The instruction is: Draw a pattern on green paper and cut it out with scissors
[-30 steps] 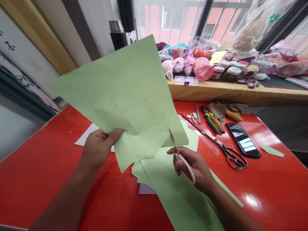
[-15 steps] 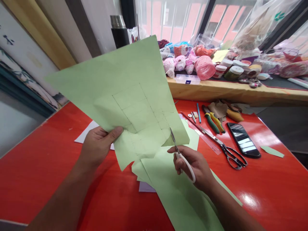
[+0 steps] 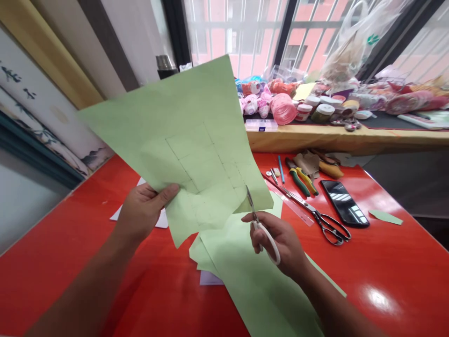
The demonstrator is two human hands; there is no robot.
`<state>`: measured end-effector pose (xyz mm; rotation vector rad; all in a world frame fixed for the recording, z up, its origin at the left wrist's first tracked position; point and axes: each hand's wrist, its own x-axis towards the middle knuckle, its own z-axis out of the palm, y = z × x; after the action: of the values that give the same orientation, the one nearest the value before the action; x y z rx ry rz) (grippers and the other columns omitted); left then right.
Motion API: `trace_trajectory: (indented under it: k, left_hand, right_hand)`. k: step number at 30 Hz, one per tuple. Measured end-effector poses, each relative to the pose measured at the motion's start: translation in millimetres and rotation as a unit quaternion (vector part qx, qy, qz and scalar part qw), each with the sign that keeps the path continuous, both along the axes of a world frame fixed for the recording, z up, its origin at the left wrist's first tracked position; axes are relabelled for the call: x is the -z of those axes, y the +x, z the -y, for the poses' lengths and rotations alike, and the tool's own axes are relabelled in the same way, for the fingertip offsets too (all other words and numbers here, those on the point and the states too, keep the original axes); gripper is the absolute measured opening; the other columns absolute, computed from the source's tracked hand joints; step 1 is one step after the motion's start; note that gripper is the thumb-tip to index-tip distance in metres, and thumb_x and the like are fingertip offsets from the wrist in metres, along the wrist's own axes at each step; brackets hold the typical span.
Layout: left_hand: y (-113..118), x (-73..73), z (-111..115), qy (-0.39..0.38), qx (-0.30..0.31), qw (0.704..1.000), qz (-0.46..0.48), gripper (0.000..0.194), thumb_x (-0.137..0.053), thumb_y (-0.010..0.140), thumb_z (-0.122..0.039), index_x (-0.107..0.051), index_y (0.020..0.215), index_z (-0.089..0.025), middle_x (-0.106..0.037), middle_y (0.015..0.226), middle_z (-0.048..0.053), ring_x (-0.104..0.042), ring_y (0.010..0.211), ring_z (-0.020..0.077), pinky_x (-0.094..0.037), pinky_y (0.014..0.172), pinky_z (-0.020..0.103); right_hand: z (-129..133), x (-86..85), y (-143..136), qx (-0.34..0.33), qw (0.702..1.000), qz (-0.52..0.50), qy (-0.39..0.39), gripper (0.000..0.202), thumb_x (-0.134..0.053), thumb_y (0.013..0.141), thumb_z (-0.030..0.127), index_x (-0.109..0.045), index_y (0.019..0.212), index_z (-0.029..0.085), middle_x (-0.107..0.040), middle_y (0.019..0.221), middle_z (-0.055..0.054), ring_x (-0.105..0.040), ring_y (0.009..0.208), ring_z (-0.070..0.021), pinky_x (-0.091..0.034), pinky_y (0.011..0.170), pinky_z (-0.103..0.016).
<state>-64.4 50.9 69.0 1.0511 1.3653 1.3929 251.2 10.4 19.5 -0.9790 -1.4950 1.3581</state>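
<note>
My left hand [image 3: 145,208] pinches the lower left edge of a large green paper sheet [image 3: 189,107], thumb on top. Thin pencil lines form a long outline on the raised sheet. In my right hand [image 3: 277,238] are white-handled scissors [image 3: 269,241], fingers through the loops, with the blades at the sheet's lower right part, where a cut edge curls. Beneath, more green paper [image 3: 266,281] lies on the red table [image 3: 164,290].
Right of the paper lie large metal scissors [image 3: 329,224], a black phone [image 3: 344,203], pliers [image 3: 301,178], a blue pen [image 3: 281,169] and a green scrap [image 3: 386,216]. Jars and pink craft items [image 3: 283,108] crowd the windowsill behind.
The view has shifted, so the items on the right and the sill appear farther left. The scissors stay at nearly the same spot on the sheet, and both hands keep their hold.
</note>
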Motion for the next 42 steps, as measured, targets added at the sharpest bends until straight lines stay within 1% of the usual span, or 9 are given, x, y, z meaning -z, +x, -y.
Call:
trace_trajectory:
  k: [5,11,13,18,21,29,35,39,42]
  left_hand:
    - [5.3,-1.0,-8.1,0.002,0.028,1.000,0.006,0.040,-0.096,0.075,-0.053,-0.089,0.099,-0.022,-0.087,0.105,0.011,-0.083,0.105,0.0353,-0.072,0.088,0.045]
    - [13.2,6.2,-18.3,0.024,0.015,0.998,0.062,0.036,-0.101,0.070,-0.045,-0.089,0.094,-0.022,-0.088,0.105,0.009,-0.083,0.104,0.0311,-0.070,0.094,0.043]
    - [14.8,9.7,-19.2,0.014,0.017,0.997,0.071,0.038,-0.102,0.069,-0.046,-0.089,0.095,-0.022,-0.087,0.103,0.010,-0.083,0.104,0.0310,-0.069,0.097,0.044]
    - [14.4,15.4,-18.7,0.008,0.018,0.997,0.072,0.043,-0.102,0.068,-0.049,-0.089,0.097,-0.020,-0.087,0.104,0.011,-0.082,0.108,0.0349,-0.066,0.106,0.054]
    - [12.5,15.8,-17.7,0.013,0.020,0.997,0.072,0.043,-0.102,0.068,-0.050,-0.089,0.097,-0.021,-0.087,0.105,0.011,-0.082,0.109,0.0351,-0.065,0.107,0.054]
    - [9.0,17.4,-14.9,0.012,0.017,0.998,0.067,0.039,-0.101,0.070,-0.048,-0.089,0.098,-0.023,-0.088,0.105,0.010,-0.082,0.107,0.0334,-0.067,0.104,0.051]
    - [6.4,18.6,-14.3,0.015,0.031,0.998,0.054,0.039,-0.099,0.074,-0.050,-0.090,0.100,-0.023,-0.088,0.108,0.010,-0.082,0.111,0.0324,-0.068,0.101,0.044]
    - [4.0,14.7,-16.7,0.017,0.031,0.999,0.037,0.038,-0.100,0.073,-0.052,-0.090,0.098,-0.024,-0.088,0.110,0.009,-0.081,0.113,0.0326,-0.070,0.096,0.041]
    - [0.9,9.9,-19.1,0.021,0.027,0.999,0.029,0.038,-0.101,0.070,-0.052,-0.090,0.096,-0.026,-0.087,0.113,0.008,-0.082,0.110,0.0320,-0.070,0.095,0.041]
  right_hand:
    - [-1.1,-2.1,0.4,0.010,1.000,-0.026,-0.012,0.044,-0.075,0.100,0.061,-0.076,0.116,0.020,-0.059,0.068,0.004,-0.057,0.057,-0.0139,-0.050,0.056,-0.027]
    - [-4.0,-0.3,1.3,0.023,0.999,-0.030,-0.019,0.048,-0.074,0.100,0.064,-0.076,0.115,0.019,-0.059,0.067,0.004,-0.057,0.056,-0.0138,-0.050,0.056,-0.027]
    - [-4.9,0.8,1.9,0.027,0.999,-0.025,-0.022,0.049,-0.074,0.099,0.064,-0.076,0.115,0.019,-0.059,0.066,0.004,-0.057,0.055,-0.0139,-0.050,0.056,-0.027]
    - [-6.1,4.8,2.3,0.029,0.999,-0.021,-0.019,0.048,-0.075,0.099,0.064,-0.076,0.115,0.019,-0.058,0.066,0.004,-0.057,0.055,-0.0137,-0.050,0.056,-0.027]
    - [-6.0,6.8,1.8,0.026,0.999,-0.018,-0.019,0.046,-0.075,0.100,0.062,-0.077,0.116,0.019,-0.059,0.067,0.004,-0.057,0.056,-0.0135,-0.051,0.057,-0.027]
    - [-5.1,5.0,0.9,0.025,1.000,-0.013,-0.012,0.045,-0.074,0.101,0.062,-0.076,0.115,0.019,-0.058,0.065,0.004,-0.056,0.054,-0.0138,-0.050,0.056,-0.027]
    - [-4.5,4.1,1.0,0.023,0.999,-0.020,-0.022,0.045,-0.075,0.099,0.062,-0.076,0.114,0.020,-0.058,0.066,0.004,-0.057,0.055,-0.0133,-0.050,0.055,-0.027]
    - [-5.1,3.2,1.0,0.016,1.000,-0.016,-0.016,0.044,-0.074,0.100,0.062,-0.076,0.115,0.020,-0.059,0.066,0.004,-0.057,0.055,-0.0134,-0.050,0.056,-0.027]
    - [-5.4,2.6,1.1,0.012,1.000,-0.011,-0.012,0.046,-0.074,0.100,0.063,-0.076,0.115,0.020,-0.059,0.066,0.004,-0.057,0.055,-0.0135,-0.049,0.056,-0.027]
